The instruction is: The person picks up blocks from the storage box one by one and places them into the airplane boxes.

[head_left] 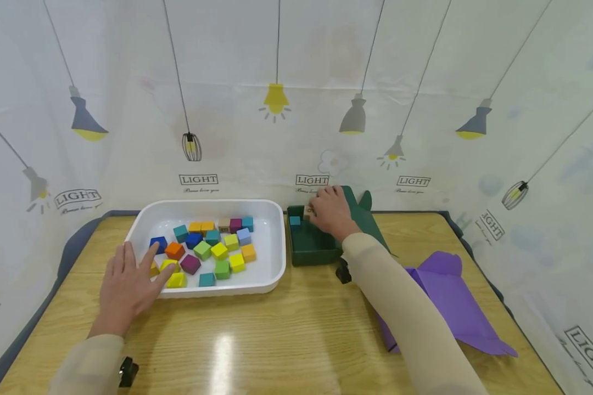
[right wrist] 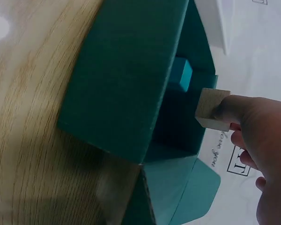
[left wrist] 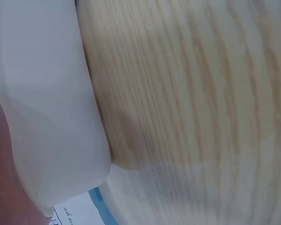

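Observation:
My right hand (head_left: 332, 211) pinches a plain wooden cube (right wrist: 210, 109) between thumb and fingers, over the back of a green box (head_left: 316, 257) with its lid folded open. Inside that box a teal cube (right wrist: 180, 74) lies in the back left corner. To the left, my left hand (head_left: 130, 280) rests with fingers spread over the front left rim of a white tray (head_left: 280, 258). Its fingers are near a dark blue cube (head_left: 158, 244) and some yellow cubes (head_left: 176, 280). The left wrist view shows mostly the tray's outer wall (left wrist: 51, 93).
Many coloured cubes, among them a purple one (head_left: 190, 264) and an orange one (head_left: 175, 251), lie scattered in the tray. An opened purple box (head_left: 449, 302) sits at the right, partly under my right forearm. A printed curtain (head_left: 237, 137) hangs behind the wooden table (head_left: 257, 340).

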`<state>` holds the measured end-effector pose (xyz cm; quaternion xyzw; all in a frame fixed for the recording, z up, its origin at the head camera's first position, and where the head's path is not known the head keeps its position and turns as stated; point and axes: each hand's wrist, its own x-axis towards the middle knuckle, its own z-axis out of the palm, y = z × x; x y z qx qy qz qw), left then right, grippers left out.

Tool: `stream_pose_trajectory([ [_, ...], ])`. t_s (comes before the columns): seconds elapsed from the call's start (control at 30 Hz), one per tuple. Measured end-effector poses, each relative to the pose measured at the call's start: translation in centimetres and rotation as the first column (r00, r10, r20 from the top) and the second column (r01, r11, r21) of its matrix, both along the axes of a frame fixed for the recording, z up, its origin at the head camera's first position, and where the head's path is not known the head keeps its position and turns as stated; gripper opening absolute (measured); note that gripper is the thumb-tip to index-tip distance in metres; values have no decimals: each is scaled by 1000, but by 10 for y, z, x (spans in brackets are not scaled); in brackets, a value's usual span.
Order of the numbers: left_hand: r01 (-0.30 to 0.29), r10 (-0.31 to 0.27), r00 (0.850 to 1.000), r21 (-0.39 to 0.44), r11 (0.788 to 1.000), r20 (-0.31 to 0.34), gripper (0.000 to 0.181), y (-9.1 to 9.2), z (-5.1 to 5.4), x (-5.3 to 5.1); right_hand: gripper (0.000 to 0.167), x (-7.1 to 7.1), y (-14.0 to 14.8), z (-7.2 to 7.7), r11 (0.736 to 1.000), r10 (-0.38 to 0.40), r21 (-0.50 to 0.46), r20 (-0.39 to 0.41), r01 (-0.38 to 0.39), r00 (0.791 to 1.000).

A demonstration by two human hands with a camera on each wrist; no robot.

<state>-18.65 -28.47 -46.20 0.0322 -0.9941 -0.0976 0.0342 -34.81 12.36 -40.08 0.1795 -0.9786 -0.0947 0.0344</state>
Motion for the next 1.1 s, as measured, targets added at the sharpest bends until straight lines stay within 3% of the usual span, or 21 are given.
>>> stream_pose_trajectory([
  [0.4,-12,12,1000,23,1000,-5,85,-2,-1,2,18,-14,-4,-20,998,10,62,46,-13,999],
  [0.7,-16,16,1000,25,1000,-4,84,-1,-2,1,21,-18,-9,-34,994,-21,113,78,12,997],
  [1.1,-20,21,1000,26,999,-16,84,-2,-2,2,24,-20,-14,-43,998,-2,56,36,0,999],
])
